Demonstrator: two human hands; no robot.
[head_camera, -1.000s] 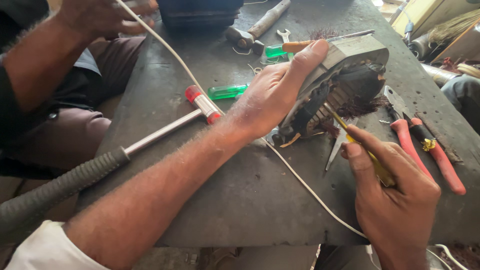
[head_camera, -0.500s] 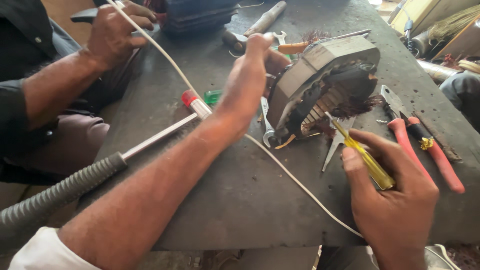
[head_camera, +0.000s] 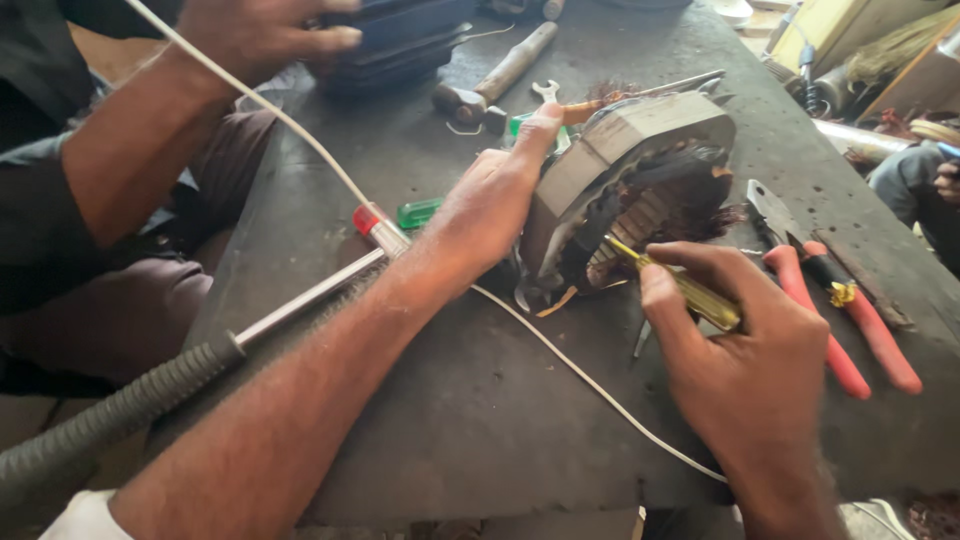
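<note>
Fingers (head_camera: 520, 150) of left hand (head_camera: 490, 205) are clamping the motor stator (head_camera: 630, 170), tilting it on edge on the surface (head_camera: 470, 420). Right hand (head_camera: 750, 370) is gripping a yellow screwdriver (head_camera: 690, 290), tip in the dark, frayed windings. I'm judging prying underway; next needs steady leverage w/o slipping.

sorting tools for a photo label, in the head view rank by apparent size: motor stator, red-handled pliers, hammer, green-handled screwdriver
1. motor stator
2. red-handled pliers and hammer look alike in length; the hammer is farther away, so unsure
3. green-handled screwdriver, partly hidden by the left hand
</note>
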